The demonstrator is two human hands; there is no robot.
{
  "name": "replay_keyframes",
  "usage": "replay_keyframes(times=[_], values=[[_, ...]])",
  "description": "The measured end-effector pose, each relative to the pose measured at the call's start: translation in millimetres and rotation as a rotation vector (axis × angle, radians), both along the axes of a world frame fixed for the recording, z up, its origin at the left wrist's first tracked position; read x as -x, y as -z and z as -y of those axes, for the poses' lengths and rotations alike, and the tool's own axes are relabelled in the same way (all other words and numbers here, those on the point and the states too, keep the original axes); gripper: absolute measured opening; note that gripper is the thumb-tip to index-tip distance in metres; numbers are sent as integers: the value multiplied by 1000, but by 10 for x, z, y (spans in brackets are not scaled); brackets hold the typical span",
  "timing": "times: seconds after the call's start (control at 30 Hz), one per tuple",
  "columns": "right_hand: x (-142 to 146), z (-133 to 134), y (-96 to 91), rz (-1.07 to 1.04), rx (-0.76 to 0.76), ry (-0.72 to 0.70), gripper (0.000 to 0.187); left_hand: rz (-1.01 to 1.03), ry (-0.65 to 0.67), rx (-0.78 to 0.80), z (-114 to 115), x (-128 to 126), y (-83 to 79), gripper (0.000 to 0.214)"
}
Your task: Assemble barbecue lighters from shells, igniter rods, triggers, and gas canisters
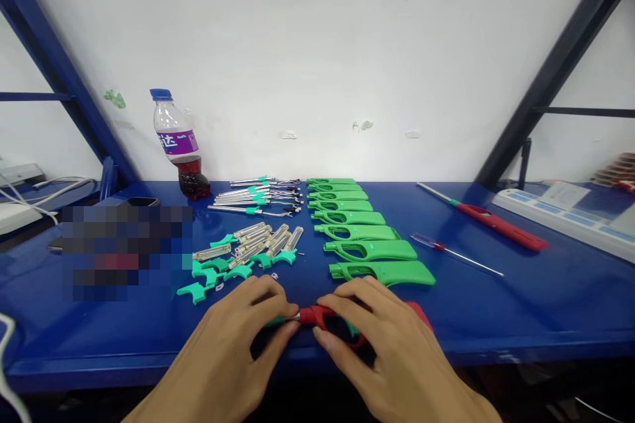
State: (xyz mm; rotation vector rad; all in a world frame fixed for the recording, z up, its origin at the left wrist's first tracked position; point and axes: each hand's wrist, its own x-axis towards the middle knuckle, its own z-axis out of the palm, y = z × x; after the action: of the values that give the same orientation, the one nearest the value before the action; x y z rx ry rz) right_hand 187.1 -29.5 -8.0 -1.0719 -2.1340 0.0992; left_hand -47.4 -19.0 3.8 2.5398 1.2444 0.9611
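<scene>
Near the table's front edge, a red lighter body (308, 315) lies between my hands. My left hand (243, 327) pinches the thin metal tube at its front end between thumb and fingertips; a bit of green shows beside them. With fingers and thumb, my right hand (380, 327) grips the red body around its trigger opening, covering most of it. Just beyond, a column of green lighter shells (384, 270) runs toward the wall. To the left are teal triggers (204, 277) and clear fuel tanks (253, 241), with metal lighter tubes (243, 197) behind them.
A long red lighter (501, 225) and a screwdriver (466, 258) lie on the right of the blue table (536, 310). A white power strip (560, 215) is at the far right. At the back left stands a bottle (176, 139) of dark drink, near a blurred-out patch.
</scene>
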Motion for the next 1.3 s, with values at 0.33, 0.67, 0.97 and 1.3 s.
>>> replay_keyframes(times=[0.33,0.67,0.97,1.3], values=[[-96,12,-122,-98,129,-39,20,-16,-1,26,23,35,53,19],[-61,-5,-102,-111,85,-10,21,-21,80,40,5,9,18,28],[-15,-88,62,60,-147,127,44,-70,90,-12,5,42,42,30],[20,-95,75,112,-249,149,51,-441,-1,-459,96,-29,-24,57]])
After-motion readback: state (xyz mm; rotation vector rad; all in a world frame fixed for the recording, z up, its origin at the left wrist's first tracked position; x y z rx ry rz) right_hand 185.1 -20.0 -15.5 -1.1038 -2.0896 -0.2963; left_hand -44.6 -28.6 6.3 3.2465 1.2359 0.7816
